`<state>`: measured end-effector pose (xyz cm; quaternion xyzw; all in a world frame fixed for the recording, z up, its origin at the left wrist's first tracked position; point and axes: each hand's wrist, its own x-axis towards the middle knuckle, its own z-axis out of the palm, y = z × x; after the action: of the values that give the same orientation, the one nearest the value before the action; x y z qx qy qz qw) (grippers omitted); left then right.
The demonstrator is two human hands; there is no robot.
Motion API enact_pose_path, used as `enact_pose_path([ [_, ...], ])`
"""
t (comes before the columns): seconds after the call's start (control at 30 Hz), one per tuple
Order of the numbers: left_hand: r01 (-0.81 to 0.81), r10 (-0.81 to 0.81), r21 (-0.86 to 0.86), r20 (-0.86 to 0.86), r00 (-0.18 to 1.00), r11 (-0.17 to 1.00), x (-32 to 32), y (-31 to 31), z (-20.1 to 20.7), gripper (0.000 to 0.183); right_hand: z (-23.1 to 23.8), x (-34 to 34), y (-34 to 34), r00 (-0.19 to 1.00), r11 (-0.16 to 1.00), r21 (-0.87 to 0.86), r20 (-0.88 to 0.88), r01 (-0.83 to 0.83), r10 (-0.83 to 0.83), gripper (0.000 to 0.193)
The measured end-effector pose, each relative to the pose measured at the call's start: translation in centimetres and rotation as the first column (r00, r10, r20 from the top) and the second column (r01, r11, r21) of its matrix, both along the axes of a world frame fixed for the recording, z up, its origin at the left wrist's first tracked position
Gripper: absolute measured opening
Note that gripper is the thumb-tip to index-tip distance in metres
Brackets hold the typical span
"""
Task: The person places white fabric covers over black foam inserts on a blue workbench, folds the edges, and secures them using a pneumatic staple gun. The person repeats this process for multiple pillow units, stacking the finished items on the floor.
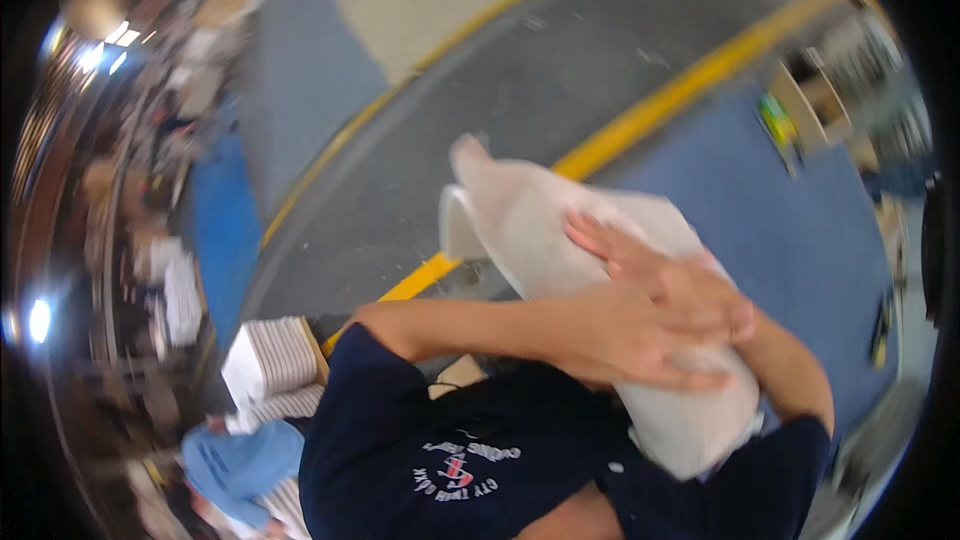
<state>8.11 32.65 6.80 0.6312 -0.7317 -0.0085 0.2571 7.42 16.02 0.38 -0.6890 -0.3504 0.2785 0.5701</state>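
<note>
A large white bundle of thin, soft sheet material point(530, 210) lies slantwise in front of my chest. Its near end touches my dark shirt, and a loose curled edge sticks out at the far end. Both of my arms cross over it. My right hand point(615, 250) presses on its upper side with the fingers stretched along the sheet. Across the right wrist and the bundle lies my left hand point(670, 335), its fingers spread and blurred by motion. Between them the hands hold the bundle against me. What is inside or under the sheet is hidden.
A stack of white and brown striped layers point(275, 360) stands at my left, beside a person in a light blue top point(245, 470). Yellow lines point(650, 125) cross the grey floor. An open cardboard box point(815, 105) is at the far right. Blurred shelves and goods line the left.
</note>
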Motion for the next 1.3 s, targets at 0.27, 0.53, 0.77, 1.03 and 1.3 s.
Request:
enact_pose_path([
  [0.27,-0.104,0.100,-0.036,-0.107,0.989,0.994,-2.2,2.5,-2.4,0.070,-1.0,2.4,3.2,0.997,0.997,0.056,-0.066,0.048,-0.045,0.072],
  [0.53,-0.327,0.318,-0.249,-0.077,0.945,0.912,-3.0,2.0,-3.4,0.043,2.4,3.0,-4.2,0.926,0.925,-0.097,-0.049,0.368,-0.374,0.078],
  [0.77,-0.388,0.386,-0.035,-0.058,0.921,0.921,-0.4,0.7,-2.6,0.054,9.7,-6.4,-10.0,0.855,0.848,0.118,-0.015,0.517,-0.519,0.095],
  [1.03,-0.504,0.497,-0.159,-0.084,0.864,0.849,6.2,-4.8,-0.2,0.061,6.8,-8.0,-7.2,0.009,0.194,0.271,0.561,0.943,-0.828,0.124],
  [1.3,-0.523,0.566,-0.415,-0.022,0.824,0.744,6.6,-7.8,-1.5,0.075,4.8,-5.0,-4.5,-0.460,-0.134,0.498,0.622,0.857,-0.634,0.122],
])
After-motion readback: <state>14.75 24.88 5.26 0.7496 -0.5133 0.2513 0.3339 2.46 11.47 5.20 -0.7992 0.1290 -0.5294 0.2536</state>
